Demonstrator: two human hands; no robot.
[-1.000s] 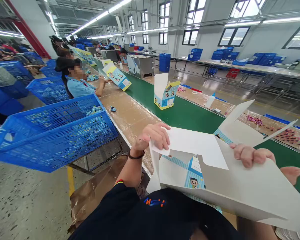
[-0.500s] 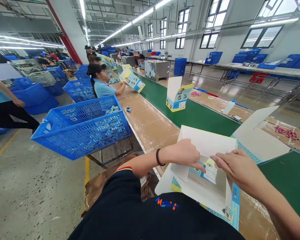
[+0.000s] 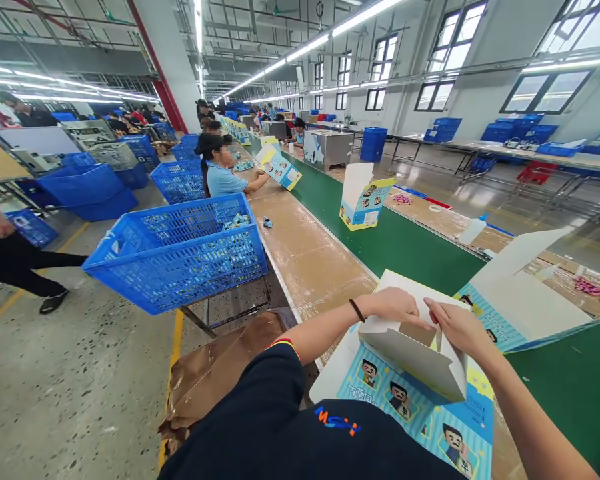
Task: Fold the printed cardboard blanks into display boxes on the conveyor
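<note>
A printed cardboard box [image 3: 420, 407] with cartoon figures on light blue panels lies across the near edge of the brown worktable [image 3: 305, 260], right in front of me. My left hand [image 3: 395, 308] presses a white end flap down with closed fingers. My right hand [image 3: 457, 327] pinches the neighbouring flap at the same end. A large white flap [image 3: 525, 293] of the box sticks out to the right over the green conveyor belt [image 3: 410, 250].
An upright open box [image 3: 363, 197] stands on the belt farther along. A blue crate [image 3: 180, 250] of small packets sits left of the table. A seated co-worker [image 3: 225, 175] holds another box. A white bottle [image 3: 473, 230] lies beyond the belt. A person's legs [image 3: 15, 263] show at far left.
The box has been turned so its printed side faces up. Both hands have come together on the end flaps and folded them inward. My view has swung left.
</note>
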